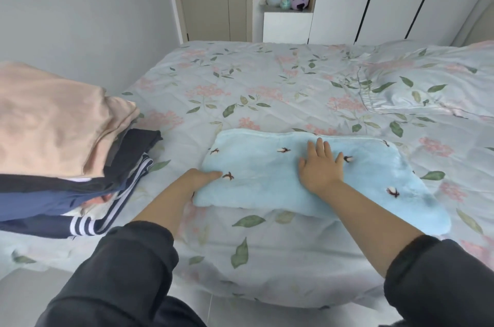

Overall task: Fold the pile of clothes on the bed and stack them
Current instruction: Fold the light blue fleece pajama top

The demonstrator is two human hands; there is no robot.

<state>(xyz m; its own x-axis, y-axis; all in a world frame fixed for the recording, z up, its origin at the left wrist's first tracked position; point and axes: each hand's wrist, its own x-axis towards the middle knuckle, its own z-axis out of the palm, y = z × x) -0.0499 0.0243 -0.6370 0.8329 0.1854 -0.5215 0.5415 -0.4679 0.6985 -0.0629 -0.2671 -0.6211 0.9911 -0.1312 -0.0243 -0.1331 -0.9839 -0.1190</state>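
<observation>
One folded pale-blue garment (267, 182), small bird motifs, right hand (320, 170) flat atop, fingers (319, 145) spread, left hand (199, 179) pinching its edge

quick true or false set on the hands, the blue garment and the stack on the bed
1. The right hand lies flat on the light blue garment. True.
2. The left hand rests on the stack of folded clothes. False: it holds the light blue garment at its left edge.
3. A peach garment tops the stack of folded clothes. True.
4. The light blue garment lies on the pillow. False: it lies on the floral bedcover, apart from the pillow.
</observation>
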